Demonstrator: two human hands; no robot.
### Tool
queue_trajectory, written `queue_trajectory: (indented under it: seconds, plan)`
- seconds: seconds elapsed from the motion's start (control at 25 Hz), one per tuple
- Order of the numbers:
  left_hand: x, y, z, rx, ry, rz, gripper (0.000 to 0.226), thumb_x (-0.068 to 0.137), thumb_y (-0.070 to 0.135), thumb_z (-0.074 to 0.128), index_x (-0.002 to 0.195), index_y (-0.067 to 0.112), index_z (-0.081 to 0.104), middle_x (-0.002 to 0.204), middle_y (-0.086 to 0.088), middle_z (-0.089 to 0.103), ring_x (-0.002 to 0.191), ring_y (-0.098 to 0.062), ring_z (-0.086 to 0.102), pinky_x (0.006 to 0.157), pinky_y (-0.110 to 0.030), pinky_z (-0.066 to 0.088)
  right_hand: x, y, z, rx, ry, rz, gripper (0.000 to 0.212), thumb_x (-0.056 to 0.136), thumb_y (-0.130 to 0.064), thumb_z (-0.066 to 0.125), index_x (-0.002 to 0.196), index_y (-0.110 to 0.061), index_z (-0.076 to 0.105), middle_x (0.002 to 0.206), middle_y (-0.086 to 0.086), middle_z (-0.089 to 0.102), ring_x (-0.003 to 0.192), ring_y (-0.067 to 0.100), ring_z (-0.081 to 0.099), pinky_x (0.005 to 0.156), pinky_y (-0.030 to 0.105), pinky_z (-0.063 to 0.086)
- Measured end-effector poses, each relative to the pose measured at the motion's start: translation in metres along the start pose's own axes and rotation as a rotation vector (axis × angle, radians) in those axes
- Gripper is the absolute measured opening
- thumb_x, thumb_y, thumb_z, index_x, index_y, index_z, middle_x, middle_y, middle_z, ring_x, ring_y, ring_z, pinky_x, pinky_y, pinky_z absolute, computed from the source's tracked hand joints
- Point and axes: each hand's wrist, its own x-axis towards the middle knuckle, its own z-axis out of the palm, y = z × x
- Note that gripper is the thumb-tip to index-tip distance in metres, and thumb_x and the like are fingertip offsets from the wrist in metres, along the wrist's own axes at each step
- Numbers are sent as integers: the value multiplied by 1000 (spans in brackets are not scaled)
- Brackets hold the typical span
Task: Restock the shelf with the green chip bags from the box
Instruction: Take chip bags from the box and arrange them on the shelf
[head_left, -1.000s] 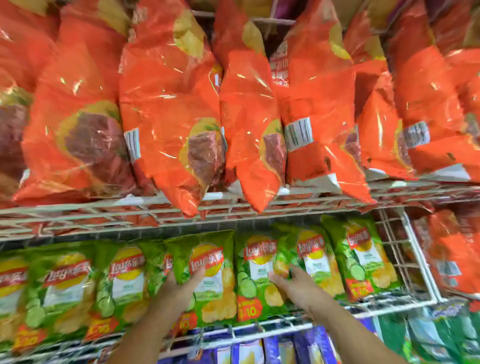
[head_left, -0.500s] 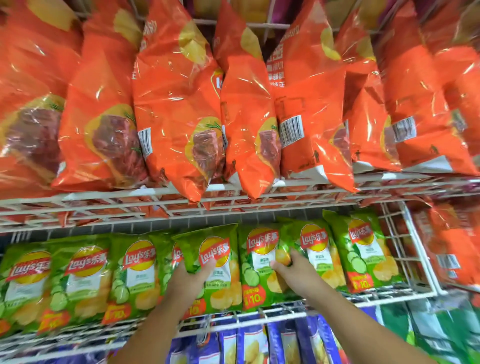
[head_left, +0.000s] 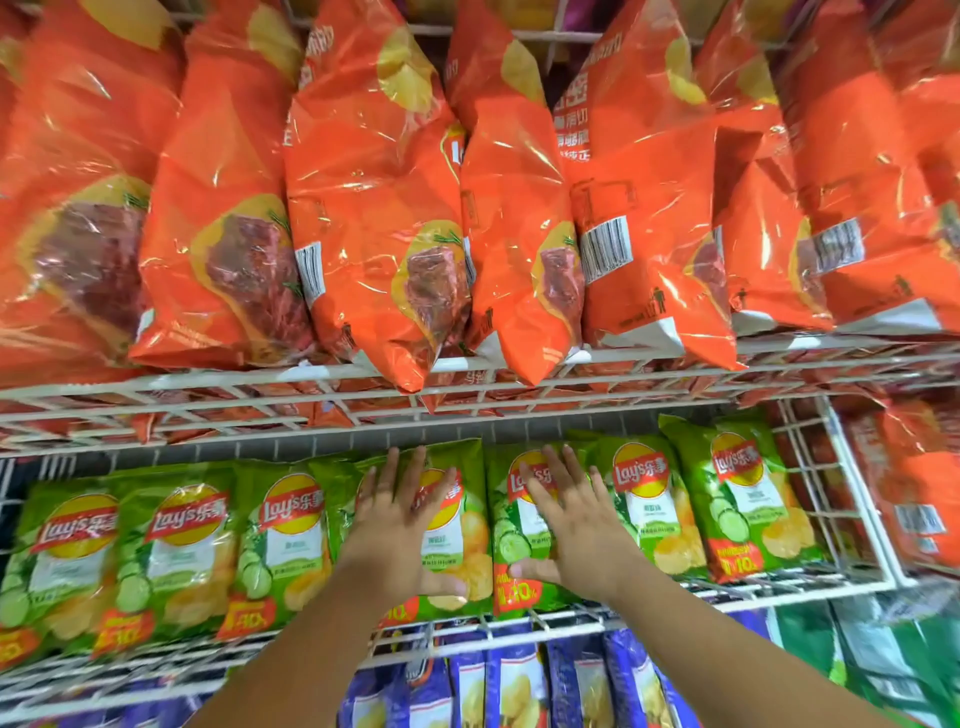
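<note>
Several green chip bags stand upright in a row on the white wire shelf (head_left: 810, 587). My left hand (head_left: 400, 525) lies flat with spread fingers on one green bag (head_left: 457, 540) in the middle of the row. My right hand (head_left: 576, 525) presses flat on the neighbouring green bag (head_left: 506, 545) to the right. Both hands have straight fingers and hold nothing. More green bags (head_left: 743, 493) fill the row to the right, and others (head_left: 176, 551) to the left. The box is out of view.
Large orange chip bags (head_left: 374, 218) hang over the upper wire shelf (head_left: 156, 384) just above my hands. Blue bags (head_left: 514, 686) sit on the shelf below. More orange bags (head_left: 919, 483) stand beyond the wire divider at right.
Both hands let go of the bag edges they gripped and now lie flat on the bag fronts, higher up. The camera has moved closer to the shelf.
</note>
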Motion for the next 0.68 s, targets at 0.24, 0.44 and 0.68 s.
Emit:
queue_trajectory:
  seconds: [0.24,0.44,0.68]
  plan:
    - [9,-1,0,57,-59,-4,133,52,104,34,148,41,-34,154,-11,-45,143,-40,-38,120,-58,-11,7,1,12,13,-45,21,117,72,-101,16,158,-32,-23,162,9,-37,147,32,-37,124,58,-8]
    - [-1,17,-18,74,-30,-68,128,62,93,53,154,41,-19,158,-9,-39,145,-32,-36,120,-53,-17,-4,-5,-13,42,-71,10,122,63,-101,0,160,-29,-16,167,10,-24,153,34,-24,124,57,-6]
    - [-49,72,-42,-106,5,-75,71,92,61,51,155,31,35,167,-1,18,152,-22,20,123,-38,14,-67,-15,-25,338,154,-39,85,88,-79,24,135,-16,58,140,7,58,132,31,51,106,41,44]
